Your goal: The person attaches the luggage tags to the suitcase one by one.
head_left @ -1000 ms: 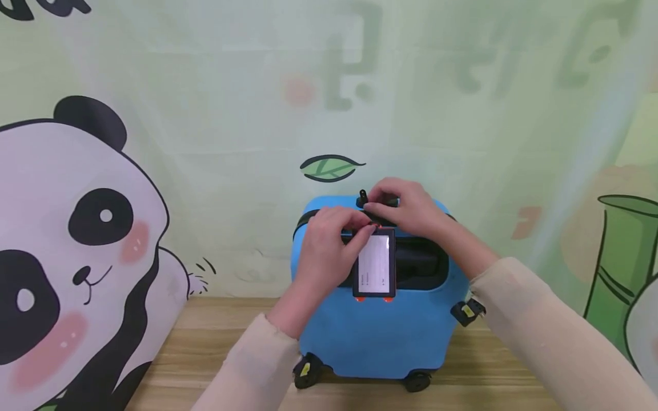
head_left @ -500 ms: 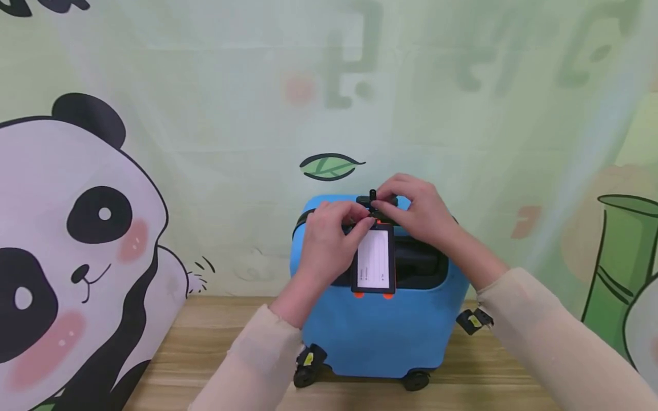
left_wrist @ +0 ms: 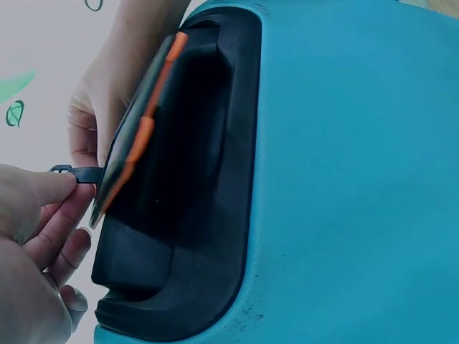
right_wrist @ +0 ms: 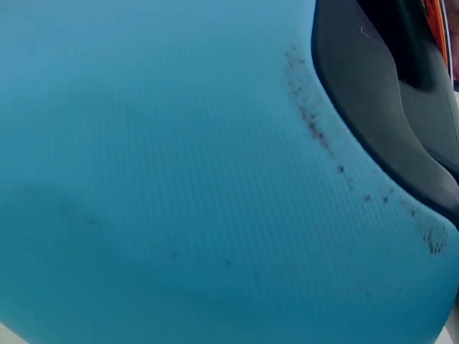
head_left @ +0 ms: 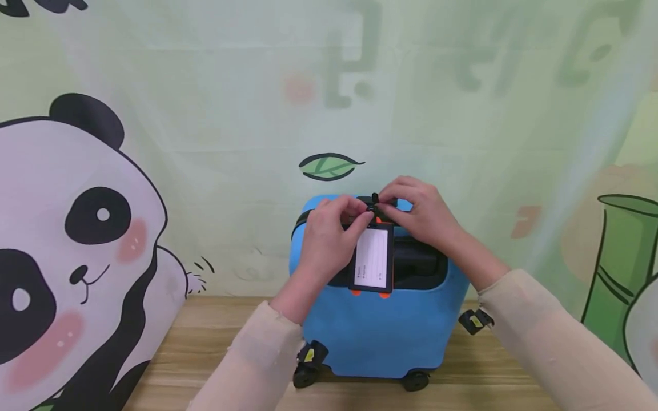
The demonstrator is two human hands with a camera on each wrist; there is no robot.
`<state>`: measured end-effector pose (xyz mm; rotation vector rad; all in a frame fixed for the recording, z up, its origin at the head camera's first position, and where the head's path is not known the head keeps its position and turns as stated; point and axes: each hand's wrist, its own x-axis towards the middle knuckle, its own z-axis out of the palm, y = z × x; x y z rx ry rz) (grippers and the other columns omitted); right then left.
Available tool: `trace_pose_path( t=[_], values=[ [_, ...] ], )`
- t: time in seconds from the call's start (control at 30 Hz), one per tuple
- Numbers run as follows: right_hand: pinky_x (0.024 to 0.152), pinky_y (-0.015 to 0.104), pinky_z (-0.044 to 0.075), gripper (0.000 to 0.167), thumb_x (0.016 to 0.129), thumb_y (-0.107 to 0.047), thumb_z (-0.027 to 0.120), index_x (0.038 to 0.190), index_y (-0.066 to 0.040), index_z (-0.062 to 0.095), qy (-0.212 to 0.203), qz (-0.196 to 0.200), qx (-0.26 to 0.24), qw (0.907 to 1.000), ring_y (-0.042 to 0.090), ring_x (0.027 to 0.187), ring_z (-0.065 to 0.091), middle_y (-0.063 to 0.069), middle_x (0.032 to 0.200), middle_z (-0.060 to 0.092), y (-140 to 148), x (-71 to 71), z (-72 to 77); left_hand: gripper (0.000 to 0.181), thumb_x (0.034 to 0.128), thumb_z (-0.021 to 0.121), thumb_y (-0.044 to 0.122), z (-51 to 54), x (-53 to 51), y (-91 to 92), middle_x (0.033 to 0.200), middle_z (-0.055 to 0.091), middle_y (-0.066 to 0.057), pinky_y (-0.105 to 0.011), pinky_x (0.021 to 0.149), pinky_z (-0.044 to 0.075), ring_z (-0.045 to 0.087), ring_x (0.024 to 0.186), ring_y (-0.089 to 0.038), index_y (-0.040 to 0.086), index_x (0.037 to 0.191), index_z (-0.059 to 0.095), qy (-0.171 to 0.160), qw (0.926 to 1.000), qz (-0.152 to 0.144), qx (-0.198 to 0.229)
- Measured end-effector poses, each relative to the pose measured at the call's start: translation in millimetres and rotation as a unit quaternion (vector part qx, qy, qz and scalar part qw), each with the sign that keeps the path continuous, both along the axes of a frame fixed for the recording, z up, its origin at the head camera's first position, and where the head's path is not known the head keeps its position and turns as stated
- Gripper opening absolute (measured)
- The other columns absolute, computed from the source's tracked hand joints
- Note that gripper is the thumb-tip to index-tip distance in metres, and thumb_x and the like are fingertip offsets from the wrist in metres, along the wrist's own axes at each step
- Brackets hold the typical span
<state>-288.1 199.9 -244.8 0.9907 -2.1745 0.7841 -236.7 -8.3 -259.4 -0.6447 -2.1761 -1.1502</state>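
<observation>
A luggage tag (head_left: 372, 257) with a white card, dark frame and orange edge hangs in front of the blue suitcase's (head_left: 380, 337) dark handle recess. My left hand (head_left: 326, 240) pinches the tag's black strap (left_wrist: 87, 175) close to its small buckle, between thumb and fingers. Just to the right, my right hand (head_left: 421, 211) pinches the strap's free end, whose tip sticks up above the fingertips. In the left wrist view the tag (left_wrist: 136, 136) appears edge-on, and part of the right hand is behind it. The right wrist view is mostly suitcase shell.
The suitcase stands on a wood-grain surface (head_left: 226, 325), with black wheels (head_left: 416, 381) at its lower end. A cloth backdrop (head_left: 231, 114) with a printed panda rises behind it. Dark wrist devices (head_left: 475, 321) sit below both sleeves.
My right hand has shifted slightly right with the strap end, which moved rightward too. The left hand and the tag have risen a little.
</observation>
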Motion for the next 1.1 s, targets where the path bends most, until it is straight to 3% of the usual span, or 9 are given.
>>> trace_pose_path(
  t=[0.33,0.7,1.1],
  values=[
    [0.087,0.05,0.061,0.013,0.09,0.002,0.083,0.102,-0.002,0.08,0.008,0.008,0.007,0.9999,0.028,0.097,0.07,0.013,0.107,0.075,0.6,1.9,-1.0,0.017,0.0993,0.078,0.017,1.0,-1.0,1.3,0.102,0.077,-0.01,-0.036,0.079,0.056,0.067,0.094,-0.024,0.004,0.109,0.076,-0.031,0.9993,-0.013,0.014],
    [0.082,0.047,0.062,0.017,0.085,0.007,0.085,0.1,0.0,0.081,0.098,0.023,0.048,0.9938,0.032,0.097,0.07,0.014,0.104,0.075,4.1,0.9,-3.2,0.023,0.1,0.078,0.021,6.3,-2.3,0.5,0.107,0.079,-0.007,-0.034,0.079,0.059,0.069,0.09,-0.022,0.007,0.117,0.077,-0.109,0.9916,-0.006,0.069],
    [0.081,0.046,0.061,0.022,0.084,0.009,0.086,0.103,-0.001,0.08,0.156,0.018,0.079,0.9845,0.032,0.096,0.07,0.015,0.104,0.075,4.4,4.6,-5.2,0.024,0.1001,0.078,0.021,8.2,0.4,3.2,0.107,0.08,-0.007,-0.032,0.074,0.058,0.068,0.088,-0.022,0.008,0.12,0.077,-0.12,0.989,-0.004,0.087]
  ],
)
